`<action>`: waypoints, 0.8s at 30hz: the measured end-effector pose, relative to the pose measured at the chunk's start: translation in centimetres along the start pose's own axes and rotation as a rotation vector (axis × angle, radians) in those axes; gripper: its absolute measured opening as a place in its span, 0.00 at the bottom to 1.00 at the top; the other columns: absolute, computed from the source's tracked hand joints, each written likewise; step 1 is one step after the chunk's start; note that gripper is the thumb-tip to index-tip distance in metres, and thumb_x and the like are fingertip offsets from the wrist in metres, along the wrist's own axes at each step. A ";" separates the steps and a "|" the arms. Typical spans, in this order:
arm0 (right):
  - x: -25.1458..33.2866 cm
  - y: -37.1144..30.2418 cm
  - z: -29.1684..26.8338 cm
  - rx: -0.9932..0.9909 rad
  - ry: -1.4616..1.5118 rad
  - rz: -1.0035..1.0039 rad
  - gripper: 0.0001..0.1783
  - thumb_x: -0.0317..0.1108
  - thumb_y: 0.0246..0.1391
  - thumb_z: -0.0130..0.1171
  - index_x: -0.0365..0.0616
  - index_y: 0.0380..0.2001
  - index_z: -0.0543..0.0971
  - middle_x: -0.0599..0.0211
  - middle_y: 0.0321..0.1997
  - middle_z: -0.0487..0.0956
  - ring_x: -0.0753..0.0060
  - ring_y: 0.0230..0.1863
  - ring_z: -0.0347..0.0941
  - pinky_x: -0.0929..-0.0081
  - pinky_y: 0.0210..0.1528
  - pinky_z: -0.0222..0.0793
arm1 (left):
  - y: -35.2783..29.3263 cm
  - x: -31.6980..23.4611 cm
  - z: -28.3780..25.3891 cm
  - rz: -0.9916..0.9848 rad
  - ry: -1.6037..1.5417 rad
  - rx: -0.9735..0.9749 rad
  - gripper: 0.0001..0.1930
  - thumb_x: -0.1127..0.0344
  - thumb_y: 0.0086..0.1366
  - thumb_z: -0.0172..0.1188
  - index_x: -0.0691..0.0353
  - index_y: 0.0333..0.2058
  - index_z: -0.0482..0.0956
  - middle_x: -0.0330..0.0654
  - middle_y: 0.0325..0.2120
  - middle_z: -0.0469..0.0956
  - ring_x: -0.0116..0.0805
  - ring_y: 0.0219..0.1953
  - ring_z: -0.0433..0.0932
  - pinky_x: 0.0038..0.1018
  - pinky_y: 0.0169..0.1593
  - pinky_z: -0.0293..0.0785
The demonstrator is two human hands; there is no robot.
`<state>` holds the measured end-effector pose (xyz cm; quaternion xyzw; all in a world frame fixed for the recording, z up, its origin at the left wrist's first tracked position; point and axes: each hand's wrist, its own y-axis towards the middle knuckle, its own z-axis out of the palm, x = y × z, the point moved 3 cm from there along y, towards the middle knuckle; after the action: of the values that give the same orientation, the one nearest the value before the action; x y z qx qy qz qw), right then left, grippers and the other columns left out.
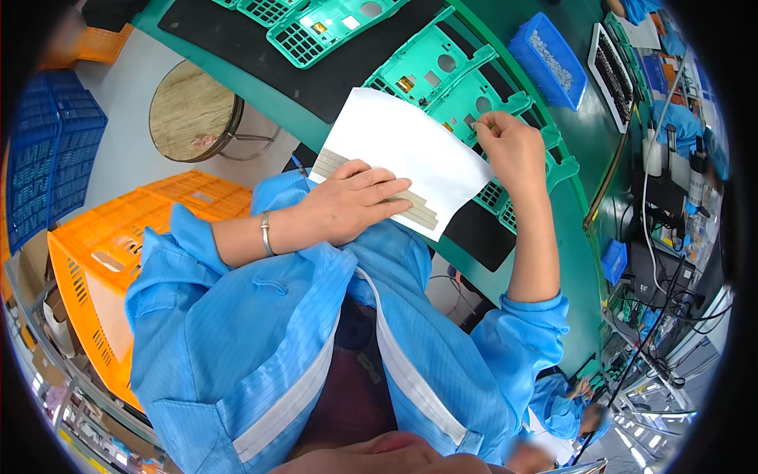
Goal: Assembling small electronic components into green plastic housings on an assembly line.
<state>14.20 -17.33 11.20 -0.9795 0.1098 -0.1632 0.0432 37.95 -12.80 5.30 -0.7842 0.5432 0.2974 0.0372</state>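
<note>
A white sheet (407, 138) with several grey-beige strips (422, 213) along its near edge lies at the bench's front, partly over green plastic housings. My left hand (359, 204) rests on the strips with its fingers stretched out flat. To the right, my right hand (515, 150) is over a green housing (466, 91), beside the sheet's far right edge. Its thumb and forefinger are pinched together; whatever sits between them is too small to make out. The housings have grille holes, round openings and small amber patches.
More green housings (304, 39) lie on a black mat (229, 35) at the far left. A blue bin (549, 59) of small pale parts and a white-framed tray (610, 77) stand at the far right. Left of me are an orange crate (99, 261) and a round stool (193, 110).
</note>
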 end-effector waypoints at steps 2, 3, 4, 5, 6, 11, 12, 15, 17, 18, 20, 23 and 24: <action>0.0 0.4 0.2 0.000 -0.028 -0.023 0.07 0.35 0.45 0.57 0.44 0.26 0.80 0.59 0.26 0.79 0.56 0.28 0.75 0.62 0.32 0.69 | -0.1 0.3 0.2 -0.001 -0.031 -0.024 0.19 0.71 0.57 0.55 0.50 0.49 0.76 0.39 0.55 0.68 0.34 0.56 0.66 0.33 0.59 0.57; 0.0 0.6 0.3 -0.003 -0.056 -0.043 0.08 0.35 0.46 0.57 0.45 0.27 0.80 0.59 0.26 0.79 0.55 0.28 0.75 0.61 0.32 0.70 | -0.1 0.4 0.2 0.005 -0.042 -0.045 0.19 0.71 0.57 0.56 0.50 0.48 0.76 0.39 0.55 0.69 0.34 0.55 0.66 0.33 0.58 0.57; -0.1 0.7 0.3 0.000 -0.057 -0.043 0.08 0.35 0.46 0.57 0.45 0.27 0.80 0.59 0.26 0.79 0.55 0.28 0.75 0.61 0.32 0.70 | -0.1 0.4 0.2 0.013 -0.053 -0.065 0.19 0.71 0.56 0.57 0.50 0.48 0.77 0.39 0.54 0.69 0.34 0.55 0.67 0.32 0.57 0.57; -0.1 0.8 0.4 -0.019 -0.082 -0.079 0.08 0.36 0.46 0.58 0.44 0.27 0.81 0.61 0.24 0.78 0.59 0.25 0.74 0.64 0.29 0.68 | -0.1 0.5 0.3 0.011 -0.055 -0.064 0.19 0.71 0.56 0.57 0.50 0.48 0.77 0.39 0.54 0.69 0.34 0.55 0.67 0.32 0.57 0.57; 0.0 0.8 0.5 -0.037 -0.107 -0.114 0.08 0.36 0.46 0.60 0.44 0.28 0.81 0.63 0.21 0.78 0.63 0.21 0.72 0.67 0.27 0.67 | -0.2 0.6 0.4 0.012 -0.062 -0.072 0.19 0.71 0.56 0.57 0.51 0.48 0.77 0.39 0.54 0.70 0.34 0.55 0.67 0.32 0.57 0.58; 0.7 0.9 0.3 0.022 -0.159 -0.109 0.07 0.37 0.47 0.57 0.48 0.26 0.80 0.60 0.26 0.80 0.56 0.28 0.76 0.60 0.31 0.70 | -0.4 0.6 0.7 0.013 -0.081 -0.110 0.19 0.72 0.55 0.58 0.51 0.47 0.77 0.39 0.54 0.70 0.33 0.54 0.67 0.32 0.56 0.58; 0.8 0.9 0.3 0.020 -0.172 -0.128 0.07 0.37 0.47 0.57 0.48 0.26 0.80 0.60 0.26 0.80 0.56 0.28 0.76 0.60 0.31 0.70 | -0.5 0.6 0.6 0.011 -0.088 -0.118 0.19 0.72 0.54 0.58 0.51 0.47 0.77 0.39 0.54 0.70 0.33 0.54 0.68 0.32 0.56 0.59; 0.6 0.9 0.6 -0.011 -0.186 -0.157 0.07 0.37 0.48 0.57 0.47 0.26 0.80 0.61 0.26 0.79 0.56 0.28 0.76 0.61 0.29 0.70 | -0.1 0.5 0.5 0.013 -0.085 -0.112 0.20 0.72 0.54 0.57 0.52 0.47 0.77 0.39 0.53 0.70 0.33 0.53 0.68 0.31 0.55 0.59; 0.6 0.7 0.4 -0.040 -0.226 -0.190 0.07 0.37 0.48 0.57 0.47 0.26 0.80 0.61 0.27 0.80 0.56 0.28 0.76 0.61 0.30 0.70 | 0.1 0.3 0.4 0.023 -0.084 -0.089 0.20 0.72 0.55 0.57 0.52 0.48 0.76 0.39 0.53 0.70 0.33 0.53 0.68 0.31 0.55 0.59; 0.5 0.6 0.4 -0.073 -0.268 -0.231 0.07 0.37 0.48 0.57 0.47 0.25 0.80 0.61 0.27 0.80 0.56 0.28 0.76 0.61 0.30 0.70 | 0.4 0.5 0.5 0.009 -0.084 -0.076 0.19 0.72 0.55 0.56 0.53 0.48 0.76 0.38 0.53 0.70 0.33 0.53 0.68 0.31 0.55 0.59; 0.4 -0.1 -0.5 -0.230 -0.060 -0.256 0.05 0.33 0.48 0.58 0.44 0.27 0.80 0.61 0.28 0.79 0.61 0.27 0.76 0.67 0.30 0.71 | 0.3 0.5 0.4 -0.014 -0.046 -0.083 0.19 0.70 0.56 0.54 0.51 0.49 0.76 0.37 0.53 0.70 0.32 0.53 0.68 0.31 0.54 0.59; 1.3 -3.7 -3.1 -0.208 0.293 -0.078 0.03 0.26 0.47 0.58 0.40 0.28 0.79 0.64 0.26 0.77 0.72 0.25 0.73 0.77 0.30 0.69 | -0.1 0.5 0.8 0.002 -0.013 -0.091 0.20 0.70 0.55 0.55 0.48 0.48 0.77 0.36 0.53 0.70 0.32 0.53 0.67 0.30 0.54 0.59; 1.4 -5.5 -3.6 -0.171 0.331 -0.085 0.03 0.25 0.47 0.58 0.40 0.27 0.79 0.65 0.26 0.77 0.74 0.25 0.73 0.77 0.31 0.68 | 0.0 0.5 0.9 0.004 -0.016 -0.089 0.20 0.70 0.55 0.55 0.48 0.48 0.77 0.36 0.53 0.70 0.32 0.53 0.67 0.30 0.54 0.59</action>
<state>15.40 -12.50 15.67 -0.9432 0.0873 -0.3138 -0.0660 37.70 -12.89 4.35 -0.7817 0.5306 0.3277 0.0063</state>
